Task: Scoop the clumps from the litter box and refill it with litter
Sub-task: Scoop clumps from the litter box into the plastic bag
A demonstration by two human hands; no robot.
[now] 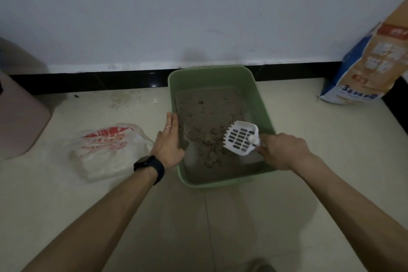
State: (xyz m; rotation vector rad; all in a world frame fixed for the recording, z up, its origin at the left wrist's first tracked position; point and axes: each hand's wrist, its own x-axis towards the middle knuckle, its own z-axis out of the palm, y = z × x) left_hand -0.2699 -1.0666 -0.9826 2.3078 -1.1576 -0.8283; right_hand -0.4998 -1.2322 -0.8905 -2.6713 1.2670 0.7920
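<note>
- Head view, the only one I have: one green litter box (pixel 220 76) stands on the pale tiled floor (pixel 309 183), its far end close to the black skirting (pixel 88 83) under the white wall.
- Inside it I count one bed of grey-brown litter (pixel 205 112), lumpy toward the near half, with bare patches of the box bottom showing at the near end.
- One white slotted scoop (pixel 239 139) hangs over the right near part of the litter, toothed edge toward the left. A small white lump (pixel 254 138) sits at its handle end; I cannot tell what it is.
- Two hands in frame. My right hand (pixel 282 152) has its fingers curled tight round the scoop's handle, at the box's right rim.
- My left hand (pixel 169 143) lies along the box's left rim with fingers straight and together, thumb on the inner side; it grasps nothing else.
- One black watch (pixel 150 166) on the left wrist and one thin ring (pixel 167 127) on a left finger.
- One crumpled clear plastic bag (pixel 106 150) lies on the floor just left of the box. Its red print is too blurred to read.
- One blue and tan litter sack (pixel 371 66) leans upright at the far right, well apart from the box. I can read a large "3" on its lower blue band; the other characters are blurred.
- One pink bin (pixel 19 117) stands at the left edge, partly cut off.
</note>
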